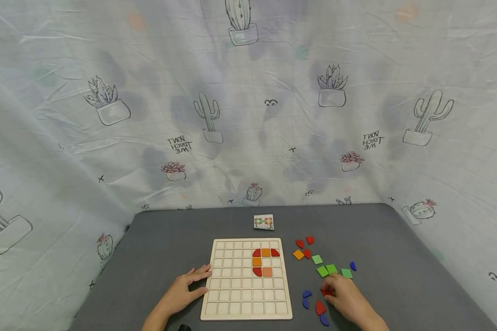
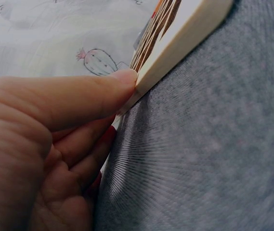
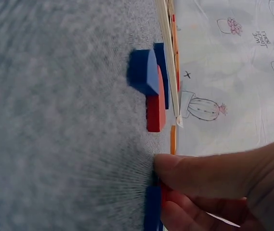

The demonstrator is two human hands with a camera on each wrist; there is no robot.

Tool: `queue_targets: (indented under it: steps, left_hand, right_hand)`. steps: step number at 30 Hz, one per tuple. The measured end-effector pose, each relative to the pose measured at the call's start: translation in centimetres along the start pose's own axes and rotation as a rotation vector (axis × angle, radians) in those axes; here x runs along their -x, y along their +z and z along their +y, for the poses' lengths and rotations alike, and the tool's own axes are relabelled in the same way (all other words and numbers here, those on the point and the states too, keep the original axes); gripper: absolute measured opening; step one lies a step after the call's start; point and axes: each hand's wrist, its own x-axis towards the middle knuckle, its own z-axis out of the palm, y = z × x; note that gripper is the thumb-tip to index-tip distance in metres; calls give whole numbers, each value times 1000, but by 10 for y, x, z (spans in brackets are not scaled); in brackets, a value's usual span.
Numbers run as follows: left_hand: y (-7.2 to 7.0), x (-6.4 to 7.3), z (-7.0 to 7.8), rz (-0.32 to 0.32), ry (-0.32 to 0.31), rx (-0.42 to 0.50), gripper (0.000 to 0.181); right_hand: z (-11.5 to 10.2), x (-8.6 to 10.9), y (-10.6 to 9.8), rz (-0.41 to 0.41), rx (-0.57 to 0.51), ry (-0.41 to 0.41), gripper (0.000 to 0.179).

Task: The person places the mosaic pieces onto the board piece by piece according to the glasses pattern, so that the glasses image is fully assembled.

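Observation:
A pale wooden grid board (image 1: 235,295) lies flat on the table. My left hand (image 1: 185,288) rests at its left edge with fingers extended; in the left wrist view the thumb (image 2: 103,94) touches the board's side (image 2: 175,53). In the board's upper right cells sit red quarter-round tiles (image 1: 257,271), orange squares (image 1: 266,252) and a salmon square (image 1: 267,271). Right of the board, my right hand (image 1: 344,296) pinches a red tile (image 1: 325,292) between thumb and fingers, low over the table. Its outline is mostly hidden by the fingers. A blue tile (image 3: 152,207) shows beside the fingertips.
Green squares (image 1: 322,271), blue segment tiles (image 1: 307,293) and another red tile (image 1: 320,308) lie around the right hand. Farther back are more red tiles (image 1: 310,240) and an orange square (image 1: 298,254). A small printed card (image 1: 263,222) lies behind the board, before a cactus-print cloth (image 1: 248,151).

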Motion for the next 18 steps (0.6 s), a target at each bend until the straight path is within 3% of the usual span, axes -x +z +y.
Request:
queue_targets:
  steps: [7,13,18]
  left_hand:
    - [0,-1,-2,6,-4,0,46]
    - [1,1,-1,28,40,-13,44]
    - [1,1,1,23,21,-4,44]
  right_hand:
    - [-5,-2,0,36,-2,85,14]
    - [-6,-2,-1,53,-19,106,22]
    - [-6,-3,-4,83,-42,134,16]
